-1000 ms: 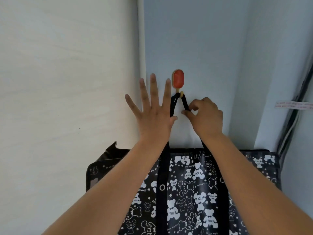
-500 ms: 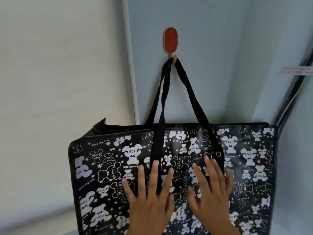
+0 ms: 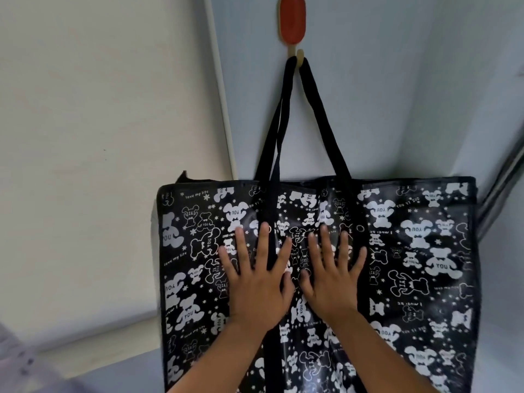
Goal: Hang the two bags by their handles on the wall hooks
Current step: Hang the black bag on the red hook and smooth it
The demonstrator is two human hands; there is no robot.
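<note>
A large black bag (image 3: 411,251) printed with white bears hangs flat against the pale blue wall. Its black handles (image 3: 312,109) loop over the small peg of a red oval wall hook (image 3: 292,22) at the top. My left hand (image 3: 255,282) and my right hand (image 3: 331,276) lie side by side, palms flat and fingers spread, on the front of the bag just below its top edge. Neither hand holds anything. Only one bag and one hook are in view.
A cream panel (image 3: 99,137) with a white edge strip fills the left side. The blue wall turns a corner at the right, where dark cables (image 3: 507,180) run down. A pale ledge (image 3: 85,350) shows at the lower left.
A second ago my hands were up at the hook, the right one pinching the handle. They came down and now press flat on the bag's front. The view has tilted downward.
</note>
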